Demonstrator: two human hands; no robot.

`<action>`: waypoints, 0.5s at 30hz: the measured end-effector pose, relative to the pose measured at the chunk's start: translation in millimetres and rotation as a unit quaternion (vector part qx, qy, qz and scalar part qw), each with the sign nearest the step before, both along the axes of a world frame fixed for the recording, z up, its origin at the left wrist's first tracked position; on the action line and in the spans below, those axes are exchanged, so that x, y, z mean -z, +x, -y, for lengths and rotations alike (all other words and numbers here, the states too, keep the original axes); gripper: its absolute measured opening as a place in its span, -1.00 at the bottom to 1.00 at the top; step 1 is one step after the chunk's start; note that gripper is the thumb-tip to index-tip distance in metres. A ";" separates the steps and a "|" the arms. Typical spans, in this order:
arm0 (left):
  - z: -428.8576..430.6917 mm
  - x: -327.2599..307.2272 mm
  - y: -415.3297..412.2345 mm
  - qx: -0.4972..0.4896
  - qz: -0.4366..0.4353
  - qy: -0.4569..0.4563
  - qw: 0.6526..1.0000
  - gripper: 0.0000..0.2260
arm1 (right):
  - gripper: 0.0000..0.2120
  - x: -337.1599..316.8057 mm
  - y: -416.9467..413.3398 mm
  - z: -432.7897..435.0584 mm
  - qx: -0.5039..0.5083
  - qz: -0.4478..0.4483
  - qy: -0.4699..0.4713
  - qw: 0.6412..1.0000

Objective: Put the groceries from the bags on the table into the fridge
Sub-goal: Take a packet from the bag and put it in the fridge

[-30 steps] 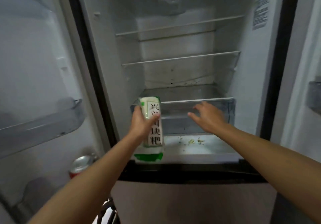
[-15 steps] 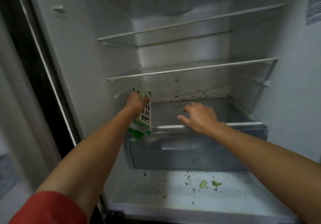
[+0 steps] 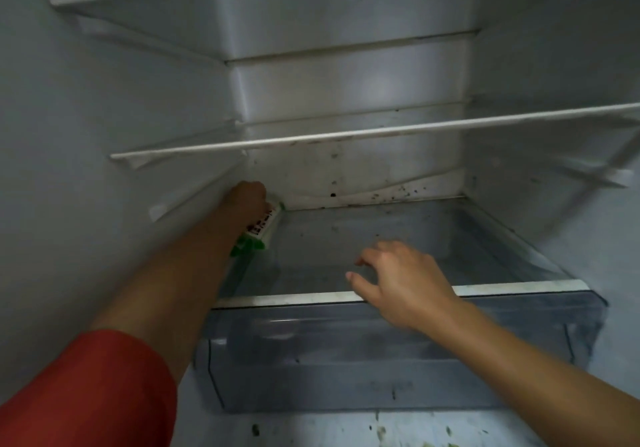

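Now my left hand [image 3: 246,197] has pushed the packet [image 3: 265,228] deep into the fridge [image 3: 104,100], onto the shelf [image 3: 512,289] at its back corner, fingers still clamped on it. My right hand [image 3: 408,287] hovers over the shelf's front rim, fingers apart. Letting go looks next.

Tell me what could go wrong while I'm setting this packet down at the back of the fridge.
1. The left hand has the packet in its grip against the left wall; released there, it may tip or slide forward.
2. Dark specks dot the back of the glass shelf, so the packet could pick up grime.
3. The right hand is at the shelf's front rim; leaning on it might stress the glass.
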State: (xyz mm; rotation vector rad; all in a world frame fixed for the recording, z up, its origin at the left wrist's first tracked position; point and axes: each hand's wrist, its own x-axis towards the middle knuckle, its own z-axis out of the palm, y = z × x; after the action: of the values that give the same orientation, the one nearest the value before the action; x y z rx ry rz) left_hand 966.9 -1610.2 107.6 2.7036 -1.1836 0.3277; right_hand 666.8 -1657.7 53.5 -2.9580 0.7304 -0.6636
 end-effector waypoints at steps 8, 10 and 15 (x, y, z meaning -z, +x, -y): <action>14.6 18.5 12.1 0.008 -0.031 0.054 0.998 -0.38 | -0.57 3.0 3.7 1.9 -0.007 -0.004 -0.008 1.000; 19.8 16.3 14.6 0.009 -0.023 0.051 0.998 -0.45 | -0.57 3.4 3.4 2.4 -0.008 0.000 -0.009 1.000; 27.8 16.6 7.3 0.029 0.008 0.008 1.000 -0.65 | -0.58 2.5 1.9 2.7 -0.003 0.003 -0.008 1.000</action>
State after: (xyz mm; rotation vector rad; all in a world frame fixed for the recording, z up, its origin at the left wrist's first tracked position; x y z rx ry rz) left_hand 974.3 -1638.0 91.0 2.6787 -1.2704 0.3350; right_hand 668.7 -1660.4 51.0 -2.9695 0.7186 -0.6798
